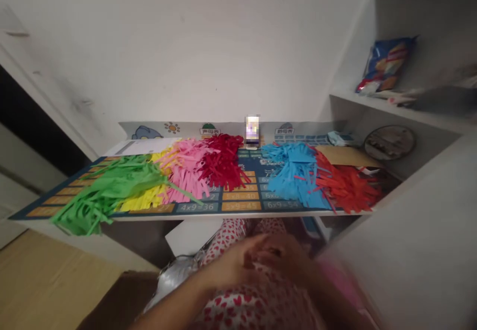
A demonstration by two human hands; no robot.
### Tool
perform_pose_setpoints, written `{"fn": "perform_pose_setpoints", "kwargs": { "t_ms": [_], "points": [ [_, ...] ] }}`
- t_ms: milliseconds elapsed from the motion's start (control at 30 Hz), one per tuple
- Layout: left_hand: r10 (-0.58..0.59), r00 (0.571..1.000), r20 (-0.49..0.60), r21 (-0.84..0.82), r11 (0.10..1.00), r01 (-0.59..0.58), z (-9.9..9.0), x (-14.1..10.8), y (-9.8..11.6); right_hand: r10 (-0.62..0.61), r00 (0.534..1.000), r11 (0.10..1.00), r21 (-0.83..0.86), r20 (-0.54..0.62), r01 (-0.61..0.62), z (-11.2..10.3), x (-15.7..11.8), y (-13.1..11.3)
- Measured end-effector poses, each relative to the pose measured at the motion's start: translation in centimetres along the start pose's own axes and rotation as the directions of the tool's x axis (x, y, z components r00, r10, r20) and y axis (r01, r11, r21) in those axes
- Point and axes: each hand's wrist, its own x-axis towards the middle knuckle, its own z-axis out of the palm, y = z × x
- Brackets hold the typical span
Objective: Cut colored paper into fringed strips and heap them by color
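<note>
My left hand (234,265) and my right hand (285,255) meet over my lap, below the desk's front edge, with fingers curled toward each other. Blur hides whether anything is between them. On the desk mat lie bunches of fringed paper strips: green (112,186) hanging over the front edge at the left, then yellow (145,198), pink (188,171) and dark red (225,161). Right of a gap are a blue bunch (294,171) and a red-orange one (348,186), which touch.
A small lit screen (252,131) stands at the back of the desk (234,215). Shelves (395,109) at the right hold a blue snack bag (389,64). A silvery plastic bag (177,275) lies below, beside my legs. White paper (145,146) lies at the back left.
</note>
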Motion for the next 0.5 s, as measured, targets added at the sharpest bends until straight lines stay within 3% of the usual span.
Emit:
{"fn": "perform_pose_setpoints", "kwargs": {
  "t_ms": [33, 100, 200, 333, 433, 500],
  "points": [
    [-0.045, 0.999, 0.027, -0.056, 0.997, 0.046, 0.5, 0.9, -0.2, 0.003, 1.000, 1.000, 0.012, -0.019, -0.003, -0.1, 0.4, 0.2],
    [-0.125, 0.991, -0.049, -0.046, 0.991, 0.123, -0.9, 1.0, -0.8, 0.055, 0.996, 0.998, 0.015, -0.064, -0.054, -2.0, -0.6, 2.0],
    [-0.112, 0.949, -0.295, 0.105, 0.983, 0.149, -6.0, -1.7, -1.1, 0.217, 0.967, 0.976, 0.010, -0.137, -0.217, -7.2, -5.3, 6.3],
    [-0.101, 0.926, -0.363, 0.350, 0.907, 0.236, -13.1, -6.5, -1.3, 0.447, 0.853, 0.888, 0.020, -0.270, -0.459, -13.2, -13.2, 9.8],
    [-0.112, 0.878, -0.465, 0.438, 0.833, 0.338, -17.4, -8.2, -3.1, 0.526, 0.783, 0.828, -0.011, -0.331, -0.561, -15.1, -17.5, 10.5],
    [-0.114, 0.866, -0.488, 0.444, 0.821, 0.358, -19.0, -8.4, -4.9, 0.552, 0.751, 0.801, -0.022, -0.363, -0.599, -15.5, -19.0, 11.1]
  ]
}}
